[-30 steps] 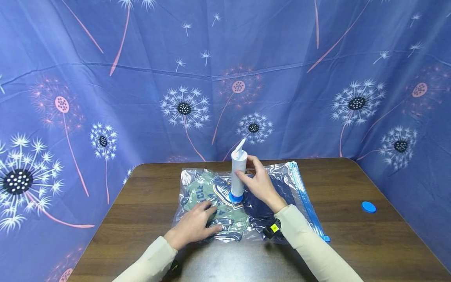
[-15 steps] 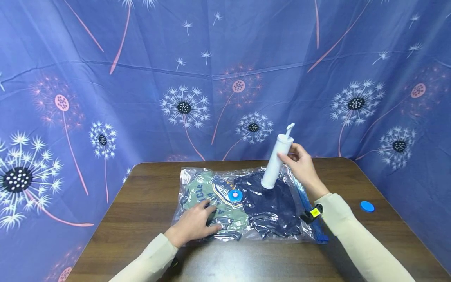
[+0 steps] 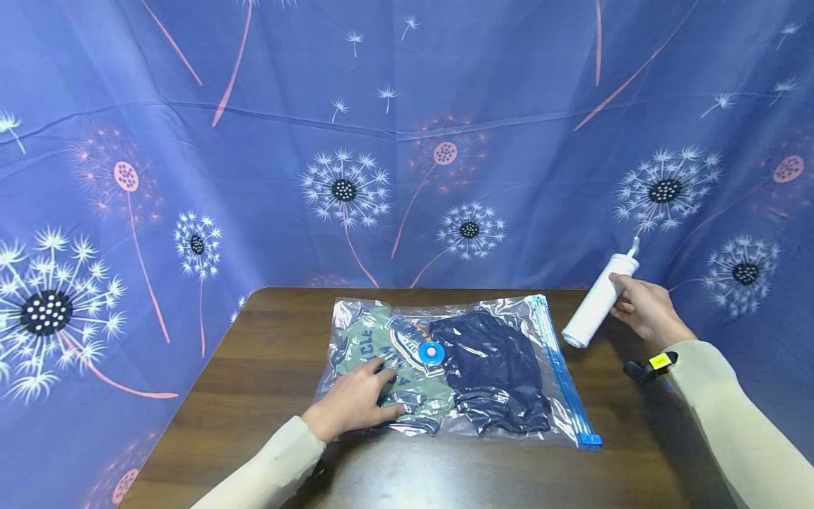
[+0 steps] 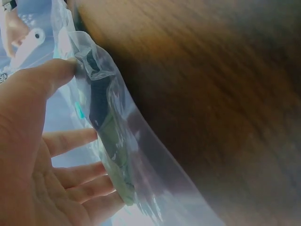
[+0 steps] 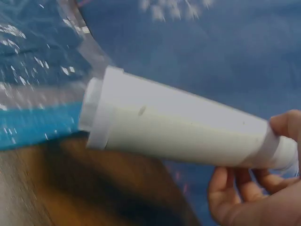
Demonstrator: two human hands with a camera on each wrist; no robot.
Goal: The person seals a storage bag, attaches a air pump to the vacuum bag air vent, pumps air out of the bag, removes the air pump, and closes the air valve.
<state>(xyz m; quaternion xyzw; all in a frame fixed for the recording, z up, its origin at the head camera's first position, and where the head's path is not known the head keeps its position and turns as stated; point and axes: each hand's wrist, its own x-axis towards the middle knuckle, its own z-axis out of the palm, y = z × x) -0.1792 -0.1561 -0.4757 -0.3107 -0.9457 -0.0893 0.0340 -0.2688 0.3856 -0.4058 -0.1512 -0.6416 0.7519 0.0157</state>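
A clear vacuum storage bag (image 3: pixel 453 428) lies flat on the table, holding a green printed garment (image 3: pixel 356 353) and a dark navy one (image 3: pixel 492 360). A round blue valve (image 3: pixel 432 353) with a pink centre sits on the bag. On the bag's near left part rests my left hand (image 3: pixel 356 399), fingers spread; the left wrist view has its fingertips touching the plastic. Right of the bag, my right hand (image 3: pixel 650 311) grips a white hand pump (image 3: pixel 598 304) near its handle end, tilted and above the table. In the right wrist view, thumb and fingers hold the pump (image 5: pixel 183 125).
A blue zip strip (image 3: pixel 562 375) runs along the bag's right edge, with a slider (image 3: pixel 590 440) at its near end. The wooden table (image 3: pixel 254 353) ends at a blue dandelion-patterned curtain (image 3: pixel 254 177). My right wrist mostly hides a blue cap at right.
My right hand has lifted the pump off the valve and carried it right, past the bag's zip edge. The left hand has stayed on the bag. The head view has shifted slightly.
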